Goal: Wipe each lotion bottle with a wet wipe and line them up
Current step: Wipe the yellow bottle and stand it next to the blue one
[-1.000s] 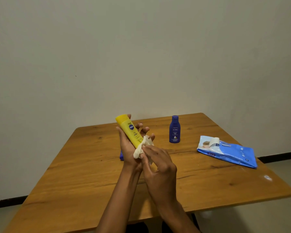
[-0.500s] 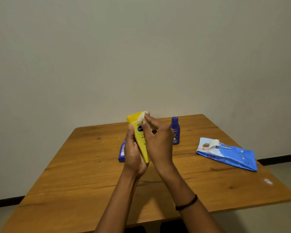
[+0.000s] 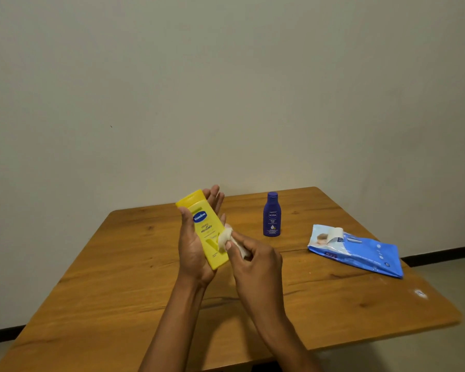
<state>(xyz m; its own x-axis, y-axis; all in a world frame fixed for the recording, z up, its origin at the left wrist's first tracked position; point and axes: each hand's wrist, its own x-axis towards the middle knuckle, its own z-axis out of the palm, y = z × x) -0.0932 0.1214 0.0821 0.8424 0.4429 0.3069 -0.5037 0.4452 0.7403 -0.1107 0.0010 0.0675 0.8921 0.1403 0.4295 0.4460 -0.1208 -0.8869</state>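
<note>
Left hand (image 3: 196,248) holds the yellow bottle (image 3: 208,232) up over the surface (image 3: 118,277), and the right hand (image 3: 255,261) pinches a wet wipe (image 3: 224,238) against its front. Rub every side gently. The blue bottle (image 3: 272,214) stands near the wipe pack (image 3: 360,251).

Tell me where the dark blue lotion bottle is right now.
The dark blue lotion bottle stands upright toward the table's far edge, between the hands and the wipes pack.

Wooden table (image 3: 118,291) with visible grain and rounded corners, standing against a plain pale wall (image 3: 226,89). Dark baseboard (image 3: 440,255) along the wall's foot. Light floor (image 3: 454,277) at right. Small white speck (image 3: 419,293) near the table's right edge.
</note>
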